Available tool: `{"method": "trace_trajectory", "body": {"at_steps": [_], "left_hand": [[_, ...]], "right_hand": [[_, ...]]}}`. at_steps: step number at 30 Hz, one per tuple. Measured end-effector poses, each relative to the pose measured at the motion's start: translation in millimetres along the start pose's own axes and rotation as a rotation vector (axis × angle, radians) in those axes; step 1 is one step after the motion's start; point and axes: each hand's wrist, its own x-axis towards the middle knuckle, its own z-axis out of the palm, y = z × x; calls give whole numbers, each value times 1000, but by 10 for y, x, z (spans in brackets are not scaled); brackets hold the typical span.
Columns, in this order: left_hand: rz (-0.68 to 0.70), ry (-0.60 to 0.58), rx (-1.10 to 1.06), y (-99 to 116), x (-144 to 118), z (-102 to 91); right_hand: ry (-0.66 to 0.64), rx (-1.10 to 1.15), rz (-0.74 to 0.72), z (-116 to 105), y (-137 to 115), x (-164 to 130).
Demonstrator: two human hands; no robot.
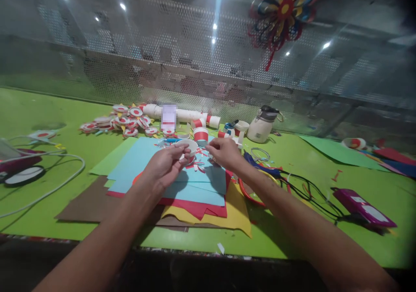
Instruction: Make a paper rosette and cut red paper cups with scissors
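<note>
My left hand [169,162] is closed round the side of a white paper cup [191,145], whose round rim faces up. Just to its right, my right hand [224,151] is held with thumb and fingertips pinched together; anything between them is too small to make out. Both hands are above light blue paper sheets [201,190] strewn with red and white scraps [197,166]. Directly beyond them stands a red and white paper cup [200,135]. A blue pen-like object [173,140] lies behind my left hand.
Small red and white paper wheels [121,121] are heaped at the back left, beside a long tube of stacked cups [188,113]. A kettle-shaped flask [262,125] stands at the back right. Black cables [305,188] and a purple device [364,207] lie at right; a white cable [79,170] curves at left.
</note>
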Motion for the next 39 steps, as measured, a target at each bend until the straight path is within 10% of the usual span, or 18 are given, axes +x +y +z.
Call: {"method": "trace_trajectory", "body": {"at_steps": [8,18,25,32,39], "left_hand": [[349,214,-242,323,43,-149],[310,170,-244,242,-7,-69],[297,173,-250,233,-76,-35],[245,159,-161,147,-52,-16],[173,142,-54,5,-110,43]], "right_hand": [[-321,-203,-333,255,-73,237],[-40,-358,-68,-70,378,355],[-240,-414,13,-353,784,276],[-155,-417,-3,-428,591,427],[-390,-324,-283,-72,347,88]]}}
